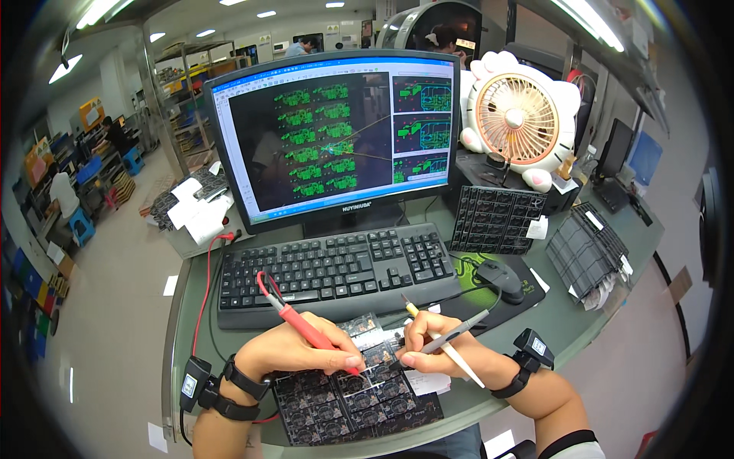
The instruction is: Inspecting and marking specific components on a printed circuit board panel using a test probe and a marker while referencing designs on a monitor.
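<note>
Left hand (300,349), right hand (466,346) both loaded over black circuit boards (315,415)

Left grip pinches red probe (306,327), tip down at boards, contact unclear. Right grip holds grey probe (459,329) plus white stick tool (465,366). Boards lie on desk (638,236), nearer than black keyboard (329,268); monitor (260,145) behind, white fan (514,118) right.
</note>
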Available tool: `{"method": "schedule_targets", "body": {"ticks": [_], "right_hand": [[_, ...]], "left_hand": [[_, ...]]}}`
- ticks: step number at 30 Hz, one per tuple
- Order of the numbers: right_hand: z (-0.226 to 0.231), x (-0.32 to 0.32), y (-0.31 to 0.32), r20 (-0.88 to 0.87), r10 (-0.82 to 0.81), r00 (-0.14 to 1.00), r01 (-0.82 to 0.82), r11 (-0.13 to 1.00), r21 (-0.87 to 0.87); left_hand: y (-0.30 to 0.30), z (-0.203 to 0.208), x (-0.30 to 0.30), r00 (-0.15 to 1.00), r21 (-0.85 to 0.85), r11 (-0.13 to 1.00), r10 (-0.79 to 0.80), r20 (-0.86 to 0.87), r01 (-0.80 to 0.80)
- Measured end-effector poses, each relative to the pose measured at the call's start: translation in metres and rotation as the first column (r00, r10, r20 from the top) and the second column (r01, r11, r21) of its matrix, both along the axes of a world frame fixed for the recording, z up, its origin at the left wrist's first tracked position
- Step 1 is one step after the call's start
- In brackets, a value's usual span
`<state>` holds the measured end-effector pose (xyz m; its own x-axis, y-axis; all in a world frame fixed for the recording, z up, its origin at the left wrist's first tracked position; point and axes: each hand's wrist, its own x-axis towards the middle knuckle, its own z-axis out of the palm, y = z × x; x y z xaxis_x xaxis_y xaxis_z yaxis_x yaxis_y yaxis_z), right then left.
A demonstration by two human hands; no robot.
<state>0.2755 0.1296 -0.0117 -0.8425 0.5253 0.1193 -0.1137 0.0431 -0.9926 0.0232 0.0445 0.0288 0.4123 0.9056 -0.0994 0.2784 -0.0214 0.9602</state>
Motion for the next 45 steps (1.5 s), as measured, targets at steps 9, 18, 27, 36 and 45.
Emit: {"method": "schedule_targets", "body": {"ticks": [9, 18, 27, 36, 45], "right_hand": [[0.000, -0.001, -0.002, -0.012, 0.004, 1.000, -0.004, 1.000, 0.024], [-0.003, 0.000, 0.001, -0.014, 0.010, 1.000, -0.010, 1.000, 0.003], [-0.001, 0.003, -0.001, -0.028, 0.007, 1.000, -0.005, 0.997, 0.077], [-0.005, 0.001, 0.000, -0.050, 0.001, 0.999, 0.003, 0.997, 0.077], [0.004, 0.007, -0.001, -0.014, -0.006, 1.000, 0.008, 0.996, 0.087]], "left_hand": [[-0.005, 0.004, 0.005, 0.998, -0.089, 0.995, 0.039, 0.046, -0.035], [0.001, -0.002, 0.004, 0.992, -0.109, 0.993, 0.063, 0.112, -0.051], [0.000, 0.005, 0.000, 0.998, -0.072, 0.996, -0.054, 0.014, 0.054], [0.000, -0.001, -0.001, 0.994, -0.108, 0.988, -0.105, 0.038, 0.108], [-0.001, 0.004, 0.002, 0.997, -0.085, 0.996, -0.037, 0.068, 0.042]]}}
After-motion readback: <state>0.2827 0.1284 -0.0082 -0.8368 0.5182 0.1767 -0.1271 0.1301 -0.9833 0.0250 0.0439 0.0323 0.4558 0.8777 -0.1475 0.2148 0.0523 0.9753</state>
